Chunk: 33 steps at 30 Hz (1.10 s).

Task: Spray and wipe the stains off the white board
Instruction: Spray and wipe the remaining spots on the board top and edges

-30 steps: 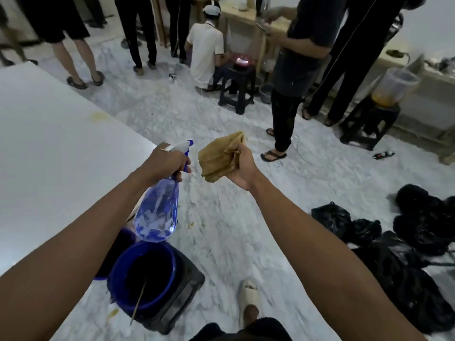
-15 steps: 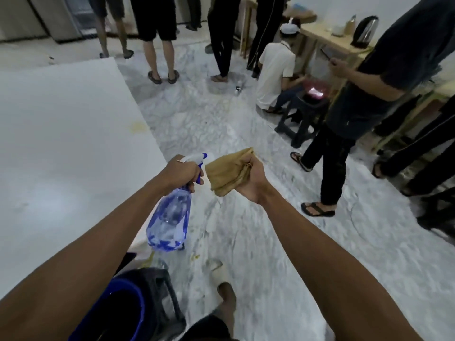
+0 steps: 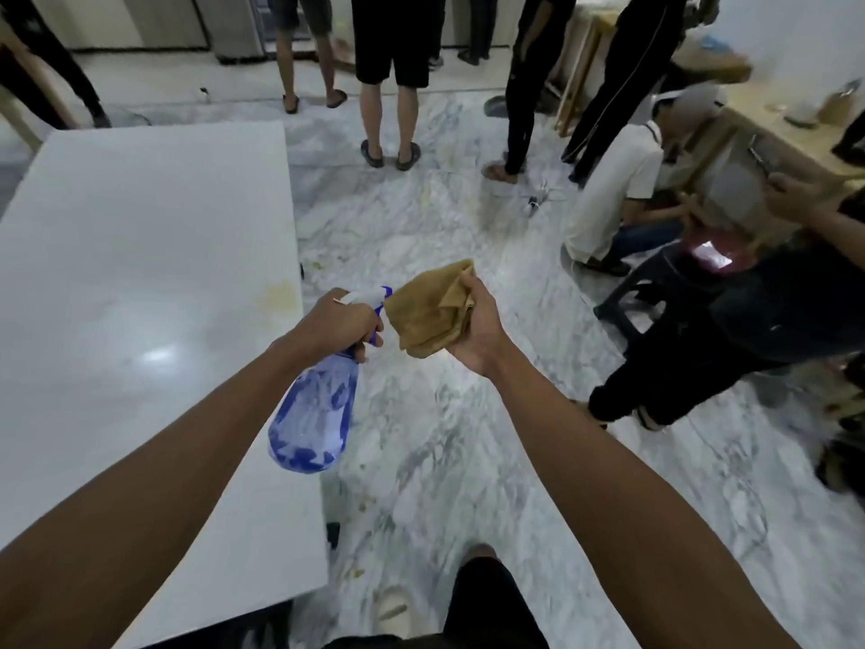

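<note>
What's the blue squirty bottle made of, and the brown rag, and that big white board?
Spray bottle: probably clear blue-tinted plastic, since you can see through it. Brown rag: soft cloth, as it folds and bunches in the right hand. White board: smooth and glossy, with a light reflecting off it; exact material is unclear.

A translucent blue spray bottle (image 3: 313,414) with a white-and-blue head, a tan cloth (image 3: 430,311), a white board (image 3: 117,274) bearing a yellowish stain (image 3: 277,296), grey-veined white marble floor (image 3: 444,461).
</note>
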### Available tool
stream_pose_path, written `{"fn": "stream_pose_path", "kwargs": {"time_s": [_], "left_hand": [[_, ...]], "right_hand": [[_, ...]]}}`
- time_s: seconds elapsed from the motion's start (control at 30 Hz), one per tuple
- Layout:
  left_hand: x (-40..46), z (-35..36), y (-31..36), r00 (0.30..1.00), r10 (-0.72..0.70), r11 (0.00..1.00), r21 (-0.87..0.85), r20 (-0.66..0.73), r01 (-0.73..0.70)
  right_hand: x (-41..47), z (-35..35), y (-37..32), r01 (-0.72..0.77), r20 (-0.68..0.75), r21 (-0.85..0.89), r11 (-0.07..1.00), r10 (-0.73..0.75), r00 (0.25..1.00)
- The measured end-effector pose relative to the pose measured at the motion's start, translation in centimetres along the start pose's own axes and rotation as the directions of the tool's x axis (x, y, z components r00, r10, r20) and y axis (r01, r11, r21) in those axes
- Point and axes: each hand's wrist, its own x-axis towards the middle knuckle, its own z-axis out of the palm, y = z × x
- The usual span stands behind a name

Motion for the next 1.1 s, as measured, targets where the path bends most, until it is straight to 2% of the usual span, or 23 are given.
{"fn": "stream_pose_path", "kwargs": {"time_s": [0.3,0.43,0.53,0.77,0.93,1.1], "left_hand": [[14.9,-1.9,7.2,0.965,-0.114,0.99,-0.111,-0.237,0.09],[19.4,-3.2,9.2,0.931,-0.148,0.975,-0.205,-0.333,0.082],[21.9,-4.5,9.8,0.91,-0.216,0.953,-0.279,-0.355,0.117],[29.9,-10.6,9.0,0.866,-0.277,0.943,-0.29,-0.416,0.163],[36.3,-16.9,8.8,0.855,-0.257,0.956,-0.245,-0.45,0.159],[42.1,-23.6,9.0,0.862,-0.253,0.961,-0.217,-0.439,0.172]], "right_hand": [[19.6,-0.7,-9.4,-0.083,0.191,-0.074,0.994,0.096,0.977],[26.6,-0.1,-12.5,-0.148,0.278,-0.076,0.986,0.164,0.947],[31.0,0.6,-13.3,-0.187,0.292,-0.084,0.979,0.204,0.934],[42.0,6.1,-12.7,-0.232,0.337,-0.163,0.959,0.275,0.9],[50.2,11.1,-12.6,-0.218,0.355,-0.197,0.956,0.277,0.893],[56.4,15.8,-13.9,-0.208,0.363,-0.15,0.967,0.249,0.898]]}}
